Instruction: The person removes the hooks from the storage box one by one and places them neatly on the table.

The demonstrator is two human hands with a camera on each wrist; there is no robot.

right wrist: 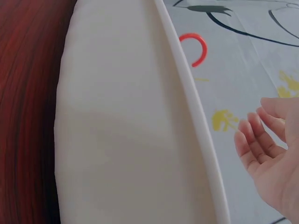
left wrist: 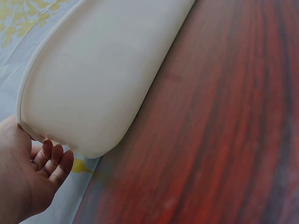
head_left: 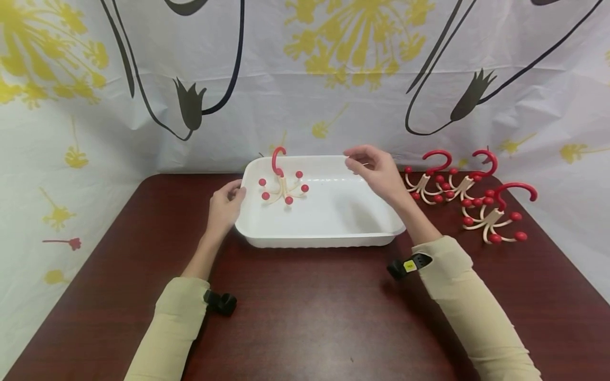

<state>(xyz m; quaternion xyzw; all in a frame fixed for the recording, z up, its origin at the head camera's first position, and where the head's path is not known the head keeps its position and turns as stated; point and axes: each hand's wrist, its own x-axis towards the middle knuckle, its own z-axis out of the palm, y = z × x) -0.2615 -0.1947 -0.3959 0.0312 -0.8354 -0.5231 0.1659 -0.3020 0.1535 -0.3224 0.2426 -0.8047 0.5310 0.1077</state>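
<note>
A white rectangular tray (head_left: 329, 241) lies on the table, its outer wall filling much of both wrist views. At its left end my left hand (head_left: 226, 209) grips the rim, thumb over the top and fingers curled beneath, as the left wrist view shows the hand (left wrist: 32, 177) from below. In the tray's left part a multi-arm hanger (head_left: 283, 188) stands upright, with a red hook, pale curved arms and red ball tips. Over the tray's right side hovers my right hand (head_left: 378, 172), fingers loosely bent with nothing in them. The right wrist view also shows this hand (right wrist: 271, 149) empty.
To the right of the tray, three similar hangers stand close together: one hanger (head_left: 424, 182), another hanger (head_left: 464, 185) and a nearer hanger (head_left: 493, 216). The dark wood table (head_left: 305, 317) backs onto a flower-printed curtain (head_left: 286, 106).
</note>
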